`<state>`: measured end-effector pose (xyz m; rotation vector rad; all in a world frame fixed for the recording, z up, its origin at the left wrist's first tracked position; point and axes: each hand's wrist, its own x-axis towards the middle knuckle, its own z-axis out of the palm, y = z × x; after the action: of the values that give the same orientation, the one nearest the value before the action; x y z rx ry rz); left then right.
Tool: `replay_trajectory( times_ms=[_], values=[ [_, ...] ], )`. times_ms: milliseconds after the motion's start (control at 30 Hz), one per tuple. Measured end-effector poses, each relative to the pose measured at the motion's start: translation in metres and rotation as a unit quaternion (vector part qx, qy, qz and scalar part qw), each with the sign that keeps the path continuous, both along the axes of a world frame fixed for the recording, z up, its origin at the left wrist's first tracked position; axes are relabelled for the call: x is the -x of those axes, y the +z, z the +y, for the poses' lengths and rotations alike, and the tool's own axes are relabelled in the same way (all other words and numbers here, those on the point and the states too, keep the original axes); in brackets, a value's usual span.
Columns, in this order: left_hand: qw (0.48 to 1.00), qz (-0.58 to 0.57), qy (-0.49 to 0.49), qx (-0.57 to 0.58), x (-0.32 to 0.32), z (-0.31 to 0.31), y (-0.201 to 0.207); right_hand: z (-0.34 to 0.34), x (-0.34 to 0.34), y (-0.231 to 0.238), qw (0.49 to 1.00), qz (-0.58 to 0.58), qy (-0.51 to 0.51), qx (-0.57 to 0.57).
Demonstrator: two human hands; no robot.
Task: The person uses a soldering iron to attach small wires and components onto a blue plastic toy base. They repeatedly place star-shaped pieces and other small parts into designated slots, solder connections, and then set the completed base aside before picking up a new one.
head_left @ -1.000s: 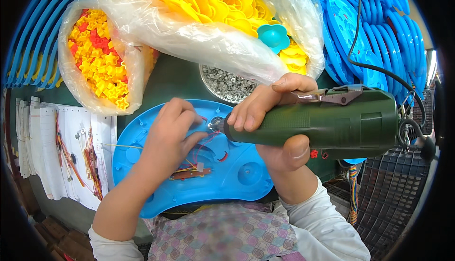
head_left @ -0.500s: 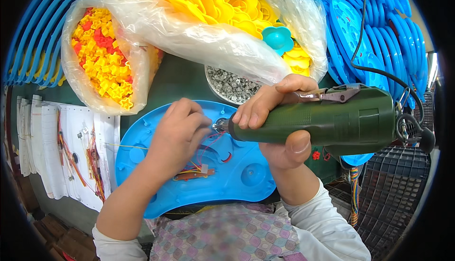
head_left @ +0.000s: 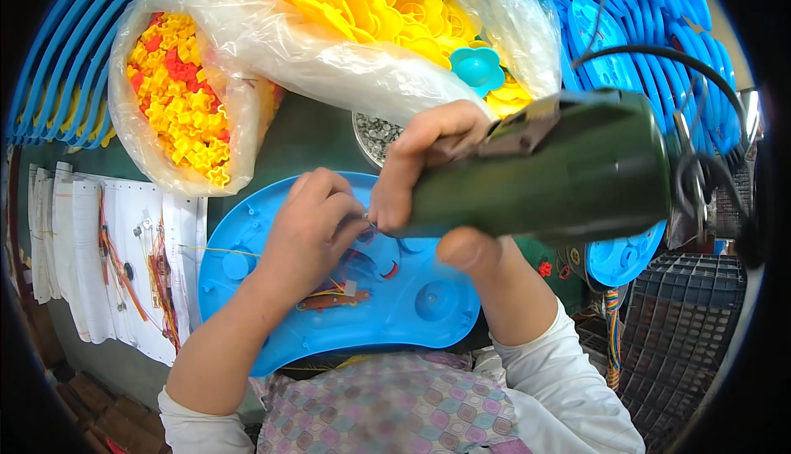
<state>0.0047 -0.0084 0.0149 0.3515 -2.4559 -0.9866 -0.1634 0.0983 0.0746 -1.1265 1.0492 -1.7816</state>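
Note:
A thick dark green electric screwdriver (head_left: 544,178), blurred by motion, lies across my right hand (head_left: 408,161). Fingers wrap over its front end from above and the thumb is underneath. My left hand (head_left: 309,227) is closed in a pinch right by the screwdriver's tip; whatever it pinches is too small to make out. Both hands are over a blue curved plastic shell (head_left: 387,326), which lies with its hollow side up. Inside the shell sit a small brown circuit board (head_left: 334,299) with thin wires and a red curved piece (head_left: 390,271). The screwdriver's bit is mostly hidden by fingers.
Behind the shell stand a clear bag (head_left: 247,137) of yellow and red star pieces, a larger bag (head_left: 329,67) of yellow parts, and a bowl (head_left: 356,137) of small metal pieces. Blue panels (head_left: 667,67) are stacked right, above a black crate (head_left: 676,322). Wired parts lie on papers (head_left: 82,248) left.
My right hand has brought the screwdriver leftward, closer to my left fingers, and its tip is now more hidden. My left hand has barely moved.

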Motion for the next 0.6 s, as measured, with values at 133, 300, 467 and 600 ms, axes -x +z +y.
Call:
replay_trajectory(
  times_ms=[133,300,467,600],
  values=[
    [1.0,-0.003,0.005,0.002,-0.002,0.002,-0.004,0.031,0.013,-0.002,0.991,-0.068,-0.084,0.079],
    [0.999,-0.032,-0.013,-0.026,-0.008,-0.005,0.01,0.097,0.058,0.01,0.937,0.063,-0.343,-0.029],
    [0.993,-0.096,0.004,-0.068,-0.025,-0.027,0.048,0.14,0.08,-0.03,0.928,0.045,-0.343,-0.141],
    [0.974,-0.222,-0.014,-0.042,-0.056,-0.036,0.075,0.137,0.092,-0.03,0.911,0.084,-0.379,-0.14]
  ],
)
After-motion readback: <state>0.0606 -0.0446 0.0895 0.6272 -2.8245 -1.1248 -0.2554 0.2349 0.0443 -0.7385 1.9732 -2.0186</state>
